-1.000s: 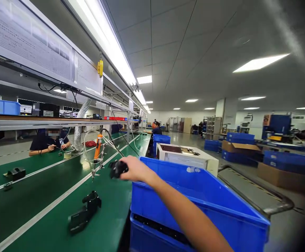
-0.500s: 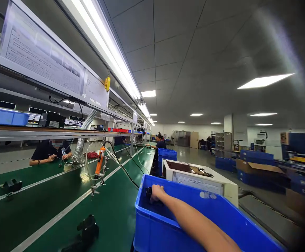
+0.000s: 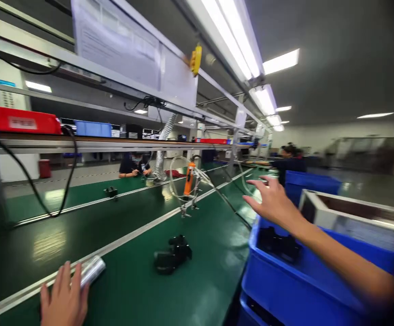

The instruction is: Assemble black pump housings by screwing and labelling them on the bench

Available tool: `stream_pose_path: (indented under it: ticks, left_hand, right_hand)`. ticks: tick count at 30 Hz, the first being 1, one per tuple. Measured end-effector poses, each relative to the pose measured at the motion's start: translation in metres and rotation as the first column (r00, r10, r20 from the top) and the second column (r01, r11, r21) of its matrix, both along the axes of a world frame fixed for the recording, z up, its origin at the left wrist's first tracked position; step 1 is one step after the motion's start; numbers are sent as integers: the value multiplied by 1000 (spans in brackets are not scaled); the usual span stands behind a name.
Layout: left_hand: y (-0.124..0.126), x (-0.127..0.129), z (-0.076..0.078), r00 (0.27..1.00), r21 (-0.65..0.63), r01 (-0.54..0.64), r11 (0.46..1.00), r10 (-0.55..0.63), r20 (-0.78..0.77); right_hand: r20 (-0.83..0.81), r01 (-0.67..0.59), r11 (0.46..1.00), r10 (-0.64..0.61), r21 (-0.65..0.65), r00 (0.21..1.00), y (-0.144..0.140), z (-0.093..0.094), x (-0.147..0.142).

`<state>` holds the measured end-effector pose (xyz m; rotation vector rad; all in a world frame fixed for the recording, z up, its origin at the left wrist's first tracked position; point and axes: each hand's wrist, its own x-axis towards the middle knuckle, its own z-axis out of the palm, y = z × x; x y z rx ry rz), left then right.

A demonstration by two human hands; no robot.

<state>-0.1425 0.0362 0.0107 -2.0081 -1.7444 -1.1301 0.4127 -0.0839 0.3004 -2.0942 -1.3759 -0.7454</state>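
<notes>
The right hand [image 3: 271, 201], right of the frame's centre, hangs above the near left corner of the blue bin [image 3: 285, 290] with fingers spread and its grip released, holding nothing. Below it, inside that corner of the bin, lies a dark part [image 3: 280, 244]; the hand is clear of it. The left hand [image 3: 64, 301], at the lower left edge of the frame, rests on the green bench [image 3: 122, 280] with its fingers closed over the near end of a silvery cylinder [image 3: 93, 269]; the picture is blurred there, so it looks like a light grasp rather than a tight one. Another black part [image 3: 172, 256] lies on the bench in the lower middle, between the two hands and apart from both. Further back, at centre, an orange screwdriver [image 3: 189, 178] hangs upright over the bench. In the middle distance, left of centre, a seated person [image 3: 134, 165] works on the far side of the line.
</notes>
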Motion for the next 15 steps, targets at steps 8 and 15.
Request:
stream_pose_path:
  ticks: [8,15]
  left_hand:
    - [-11,7,-4,975,-231,210,950,-221,-23]
    - [-27,23,-6,801,-99,503,858,-420,427]
  right_hand:
    - [-165,-842,501,830,-199,533,2,-126,-226]
    - [-660,-972,212,716,-105,228,123,-204,-302]
